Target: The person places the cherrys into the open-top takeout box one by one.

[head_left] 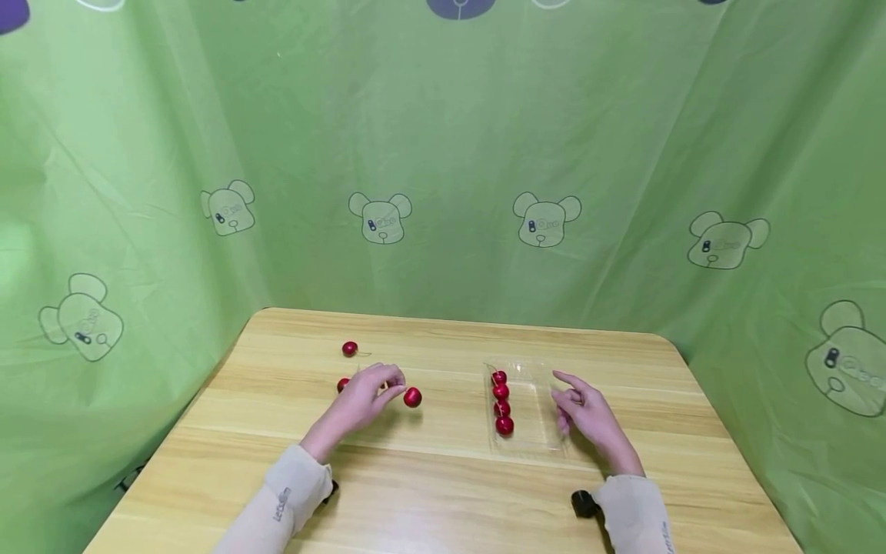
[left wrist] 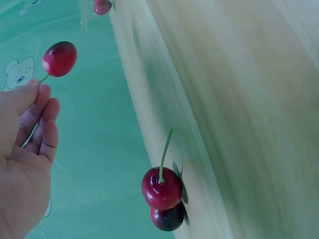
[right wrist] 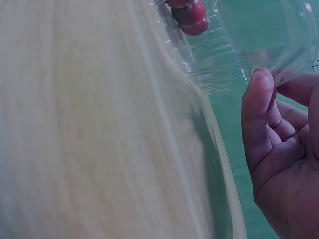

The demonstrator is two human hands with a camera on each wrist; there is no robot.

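Observation:
My left hand [head_left: 364,396] pinches the thin stem of a red cherry [head_left: 412,397] between thumb and fingertips, and the fruit hangs off the table. Below that hand, in the left wrist view, a cherry with an upright stem [left wrist: 162,188] and another dark cherry [left wrist: 168,217] lie on the wood. A clear plastic container [head_left: 536,445] stands right of centre, with several cherries [head_left: 501,408] lined up along its left side. At its right edge is my right hand [head_left: 588,415]; thumb and forefinger hold the rim in the right wrist view, one finger stretched out.
The wooden table [head_left: 429,492] has a cherry [head_left: 350,349] toward its back left. Another cherry [head_left: 342,385] is partly hidden behind the left hand. A green curtain [head_left: 457,138] printed with bear heads surrounds the table's back and sides.

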